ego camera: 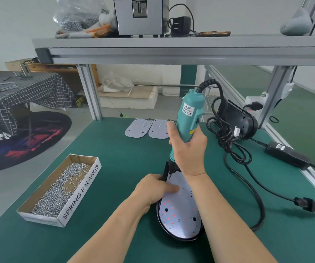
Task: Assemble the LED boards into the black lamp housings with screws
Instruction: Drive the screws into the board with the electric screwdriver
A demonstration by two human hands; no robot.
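Note:
A white LED board (179, 213) lies inside a black lamp housing (161, 223) on the green mat, close in front of me. My right hand (188, 147) grips a teal electric screwdriver (189, 112) held upright, its bit touching the far end of the board. My left hand (153, 188) rests on the board's left edge with fingers pressing down on it. Two loose LED boards (146, 128) lie side by side farther back. An open cardboard box (80, 194) filled with several small screws sits at the left.
A second black lamp housing (245, 120) leans at the back right beside a coiled black cable (226, 137). A power adapter (285, 154) lies along the right edge. A metal shelf (171, 48) overhangs the bench, carrying a screw feeder and bags.

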